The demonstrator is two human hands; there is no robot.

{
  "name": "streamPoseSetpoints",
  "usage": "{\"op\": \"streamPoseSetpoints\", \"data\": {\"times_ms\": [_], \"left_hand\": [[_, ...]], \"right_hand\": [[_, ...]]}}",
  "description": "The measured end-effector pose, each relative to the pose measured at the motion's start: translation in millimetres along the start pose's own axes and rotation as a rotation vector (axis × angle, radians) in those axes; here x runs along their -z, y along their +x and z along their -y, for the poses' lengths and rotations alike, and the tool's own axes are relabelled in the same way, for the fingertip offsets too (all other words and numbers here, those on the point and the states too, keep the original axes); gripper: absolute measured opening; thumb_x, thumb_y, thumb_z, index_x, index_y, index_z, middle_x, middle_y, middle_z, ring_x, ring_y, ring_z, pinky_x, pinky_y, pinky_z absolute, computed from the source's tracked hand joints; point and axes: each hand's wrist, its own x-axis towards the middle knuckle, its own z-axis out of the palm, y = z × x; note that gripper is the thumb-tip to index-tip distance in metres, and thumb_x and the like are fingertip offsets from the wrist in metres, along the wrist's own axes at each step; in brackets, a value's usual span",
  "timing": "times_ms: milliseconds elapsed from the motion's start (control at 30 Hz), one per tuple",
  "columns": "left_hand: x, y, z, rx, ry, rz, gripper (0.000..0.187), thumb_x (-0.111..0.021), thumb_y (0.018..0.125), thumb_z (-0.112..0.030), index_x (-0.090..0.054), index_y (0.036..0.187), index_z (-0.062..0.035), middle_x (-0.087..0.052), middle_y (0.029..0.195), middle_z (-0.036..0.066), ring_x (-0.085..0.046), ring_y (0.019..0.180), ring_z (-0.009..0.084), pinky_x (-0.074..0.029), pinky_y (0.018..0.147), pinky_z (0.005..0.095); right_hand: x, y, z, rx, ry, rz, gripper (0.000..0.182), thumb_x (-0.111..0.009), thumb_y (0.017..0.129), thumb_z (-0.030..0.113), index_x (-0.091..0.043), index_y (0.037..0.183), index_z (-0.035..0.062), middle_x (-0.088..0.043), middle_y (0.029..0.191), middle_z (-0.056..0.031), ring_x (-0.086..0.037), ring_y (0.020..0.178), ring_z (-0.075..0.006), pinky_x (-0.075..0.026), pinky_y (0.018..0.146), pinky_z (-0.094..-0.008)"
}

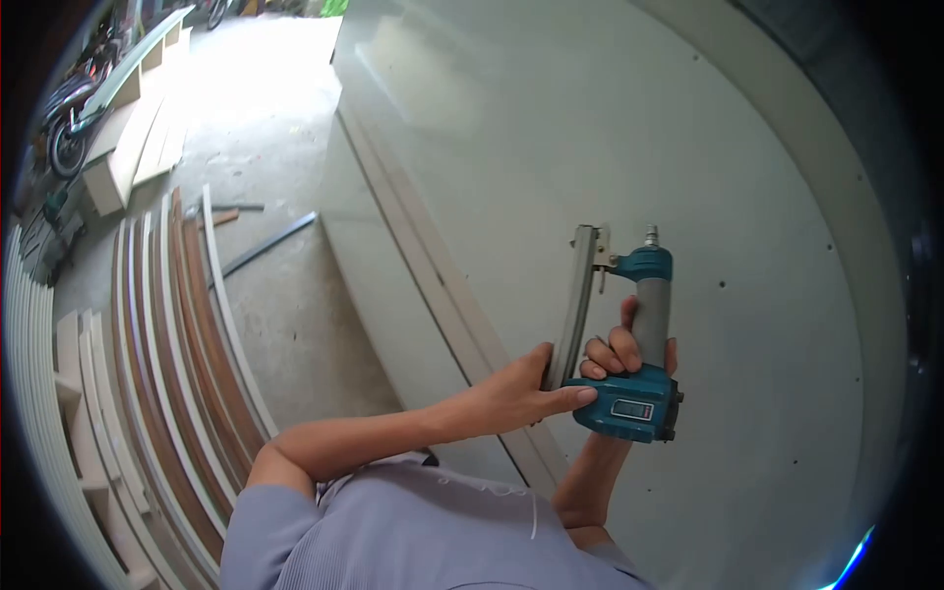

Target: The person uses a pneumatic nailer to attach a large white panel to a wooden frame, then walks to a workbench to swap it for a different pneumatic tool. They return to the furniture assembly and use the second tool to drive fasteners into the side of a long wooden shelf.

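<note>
A teal and grey pneumatic nail gun is held up in front of my body, over a pale panel. My right hand wraps its fingers around the grey handle. Lower down, my left hand grips the tool near its teal head, thumb on the housing, beside the long metal magazine. A metal air fitting tops the handle end, and no hose shows on it. Part of my right palm is hidden behind the handle.
Long white and brown strips lie on the concrete floor to the left, with a dark metal bar nearby. Pale box-like pieces and a motorcycle stand farther back. Small dark dots mark the panel.
</note>
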Motion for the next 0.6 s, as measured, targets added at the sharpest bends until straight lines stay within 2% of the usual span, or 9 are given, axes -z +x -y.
{"op": "streamPoseSetpoints", "data": {"times_ms": [133, 200, 267, 367, 500, 600], "left_hand": [[1, 10, -12, -0.119, 0.077, 0.032, 0.067, -0.059, 0.077, -0.056, -0.044, 0.092, 0.0075, -0.051, 0.061, 0.007, -0.054, 0.054, 0.0133, -0.042, 0.045, 0.0242], [6, 22, -31, -0.171, 0.136, 0.032, 0.065, -0.058, 0.077, -0.057, -0.045, 0.089, 0.0063, -0.051, 0.061, 0.006, -0.053, 0.052, 0.0123, -0.042, 0.043, 0.0226], [11, 34, -43, -0.384, 0.155, 0.023, 0.066, -0.057, 0.076, -0.059, -0.047, 0.087, 0.0057, -0.053, 0.06, 0.007, -0.054, 0.05, 0.0108, -0.043, 0.041, 0.021], [46, 92, -66, -0.443, 0.127, 0.083, 0.068, -0.056, 0.075, -0.062, -0.052, 0.084, 0.0048, -0.055, 0.061, 0.008, -0.055, 0.049, 0.0106, -0.046, 0.042, 0.0209], [85, 87, -118, -0.392, 0.122, 0.064, 0.071, -0.055, 0.072, -0.067, -0.057, 0.079, 0.0033, -0.057, 0.064, 0.01, -0.055, 0.049, 0.0131, -0.047, 0.043, 0.0226], [92, 101, -119, -0.356, 0.122, 0.056, 0.073, -0.053, 0.072, -0.068, -0.056, 0.081, 0.0039, -0.057, 0.064, 0.011, -0.056, 0.052, 0.0136, -0.048, 0.044, 0.0233]], "right_hand": [[-5, 7, 12, 0.055, -0.102, 0.087, 0.058, -0.042, 0.09, 0.04, -0.028, 0.132, 0.0039, -0.05, 0.076, -0.0064, -0.047, 0.077, -0.0188, -0.044, 0.077, -0.0373], [-13, 25, 26, 0.098, -0.135, 0.213, 0.061, -0.04, 0.088, 0.044, -0.029, 0.131, 0.0014, -0.049, 0.074, -0.0068, -0.048, 0.076, -0.0201, -0.046, 0.074, -0.039], [-25, 42, 37, 0.106, -0.149, 0.255, 0.062, -0.041, 0.088, 0.045, -0.029, 0.13, 0.0016, -0.049, 0.074, -0.007, -0.049, 0.076, -0.0202, -0.046, 0.074, -0.0391], [-4, 106, 68, 0.089, -0.152, 0.27, 0.061, -0.041, 0.088, 0.044, -0.029, 0.13, 0.002, -0.05, 0.075, -0.007, -0.05, 0.078, -0.0203, -0.046, 0.075, -0.0386], [-36, 157, 66, 0.034, -0.153, 0.229, 0.058, -0.042, 0.088, 0.042, -0.03, 0.128, 0.0022, -0.051, 0.078, -0.007, -0.052, 0.08, -0.0197, -0.046, 0.079, -0.0373], [-34, 165, 70, 0.057, -0.147, 0.196, 0.056, -0.042, 0.088, 0.041, -0.031, 0.127, 0.002, -0.051, 0.08, -0.0067, -0.052, 0.08, -0.0194, -0.046, 0.081, -0.0374]]}}
